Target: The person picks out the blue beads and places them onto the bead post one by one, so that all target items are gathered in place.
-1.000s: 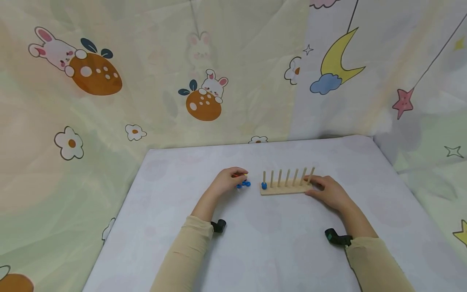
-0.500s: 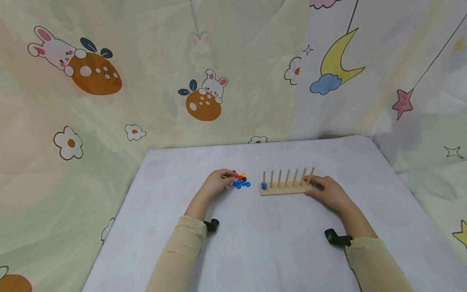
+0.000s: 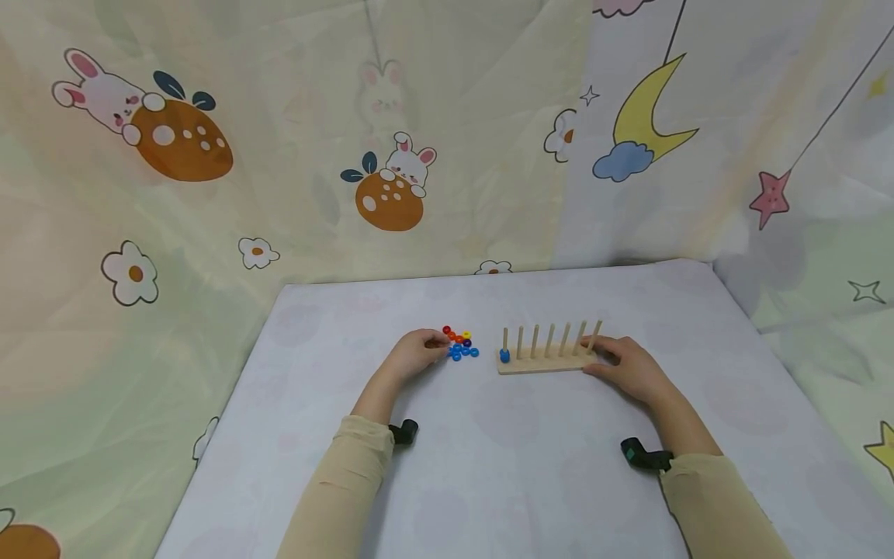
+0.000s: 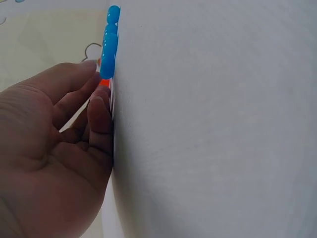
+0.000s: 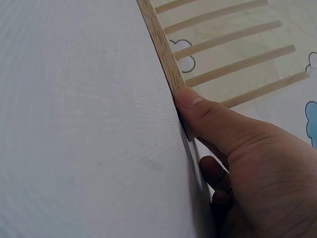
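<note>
A wooden peg board (image 3: 541,362) with a row of upright pegs lies in the middle of the table. One blue bead (image 3: 504,355) sits on its leftmost peg. To its left lies a small pile of blue, red, orange and yellow beads (image 3: 461,345). My left hand (image 3: 417,352) rests on the table beside the pile. In the left wrist view its relaxed fingertips (image 4: 94,74) touch the blue beads (image 4: 109,47), and an orange bead (image 4: 104,83) shows between two of them. My right hand (image 3: 626,365) grips the board's right end, thumb (image 5: 193,106) against the board's edge (image 5: 161,42).
The table (image 3: 503,466) has a pale lilac cloth. Cartoon-print fabric walls (image 3: 279,155) close it in at the back and on both sides. Black wrist cameras (image 3: 403,432) (image 3: 642,454) sit on both beige sleeves.
My left hand has drawn back to the left off the bead pile, uncovering the red, orange and yellow beads. The right hand and the board have stayed still.
</note>
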Demonstrator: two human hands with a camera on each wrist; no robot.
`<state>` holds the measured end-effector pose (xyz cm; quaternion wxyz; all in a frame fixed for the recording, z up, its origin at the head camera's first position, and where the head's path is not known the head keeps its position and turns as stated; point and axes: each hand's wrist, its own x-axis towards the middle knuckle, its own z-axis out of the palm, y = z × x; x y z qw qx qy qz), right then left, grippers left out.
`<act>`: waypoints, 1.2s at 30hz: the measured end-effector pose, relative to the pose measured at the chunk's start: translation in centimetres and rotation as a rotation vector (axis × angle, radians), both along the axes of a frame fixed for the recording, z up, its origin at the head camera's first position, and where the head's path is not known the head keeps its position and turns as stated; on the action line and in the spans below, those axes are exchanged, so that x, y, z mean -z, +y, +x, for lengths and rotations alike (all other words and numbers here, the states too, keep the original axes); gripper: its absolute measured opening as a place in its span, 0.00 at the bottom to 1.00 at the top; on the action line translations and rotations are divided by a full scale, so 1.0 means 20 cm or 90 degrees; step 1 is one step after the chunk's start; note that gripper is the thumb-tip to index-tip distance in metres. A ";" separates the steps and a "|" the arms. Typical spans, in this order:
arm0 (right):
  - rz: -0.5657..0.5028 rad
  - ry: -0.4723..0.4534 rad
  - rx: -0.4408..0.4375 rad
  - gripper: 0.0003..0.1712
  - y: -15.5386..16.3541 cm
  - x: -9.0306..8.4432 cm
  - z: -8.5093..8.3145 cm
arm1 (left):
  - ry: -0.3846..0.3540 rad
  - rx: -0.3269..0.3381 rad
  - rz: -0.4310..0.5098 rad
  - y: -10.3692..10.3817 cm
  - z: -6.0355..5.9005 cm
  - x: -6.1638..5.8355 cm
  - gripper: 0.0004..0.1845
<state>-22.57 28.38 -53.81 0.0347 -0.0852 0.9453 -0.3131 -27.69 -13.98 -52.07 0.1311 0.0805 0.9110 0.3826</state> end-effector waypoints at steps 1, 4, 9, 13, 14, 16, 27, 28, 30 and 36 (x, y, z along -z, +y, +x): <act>0.001 0.000 -0.001 0.33 0.00 0.00 0.00 | 0.002 0.007 -0.002 0.00 0.00 0.00 0.11; 0.003 -0.001 -0.001 0.33 0.00 0.00 0.00 | 0.009 0.018 -0.007 0.00 0.00 0.00 0.11; 0.003 -0.005 -0.004 0.34 0.00 0.00 0.00 | 0.021 0.031 -0.011 0.00 0.01 -0.01 0.11; 0.000 -0.003 -0.005 0.33 0.00 0.00 0.00 | 0.037 0.040 -0.030 0.01 0.00 0.00 0.11; -0.002 -0.003 -0.006 0.33 0.00 0.00 0.00 | 0.041 0.041 -0.036 0.01 0.00 0.00 0.11; -0.005 -0.004 -0.007 0.33 0.01 0.00 0.00 | 0.049 0.042 -0.045 0.02 0.00 0.01 0.11; -0.011 0.000 -0.008 0.35 0.01 0.01 -0.01 | 0.059 0.033 -0.061 0.02 0.01 0.02 0.09; -0.011 0.000 -0.008 0.34 0.01 0.01 0.00 | 0.061 0.032 -0.060 0.02 0.01 0.03 0.09; -0.012 0.001 -0.007 0.34 0.01 0.01 0.00 | 0.061 0.029 -0.059 0.02 0.01 0.03 0.09; -0.010 0.007 -0.006 0.33 0.01 0.01 0.00 | 0.060 0.012 -0.048 0.02 0.02 0.03 0.11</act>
